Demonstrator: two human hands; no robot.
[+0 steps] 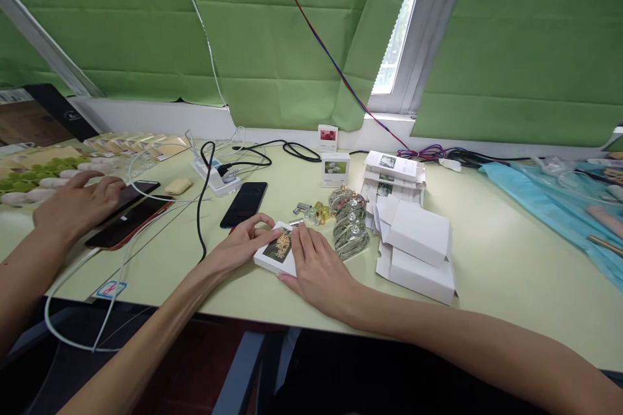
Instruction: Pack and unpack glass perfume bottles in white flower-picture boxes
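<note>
A small white box (281, 250) with a dark picture of a yellow flower lies near the table's front edge. My left hand (246, 241) grips its left end, thumb on top. Over its right end lies my right hand (318, 267), fingers close together on top and thumb at the front side. Just behind the box are small yellowish and clear bottles (318, 213) and metallic pieces. Several clear glass-like bottles (351, 233) stand in a row to the right. White boxes (419, 233), some with an open flap, are stacked further right.
A black phone (244, 204) lies left of the box, near a power strip (217, 175) with cables. Another person's hand (80, 201) is at two phones on the left. Two upright flower boxes (335, 170) stand behind; blue cloth (559, 214) lies at right.
</note>
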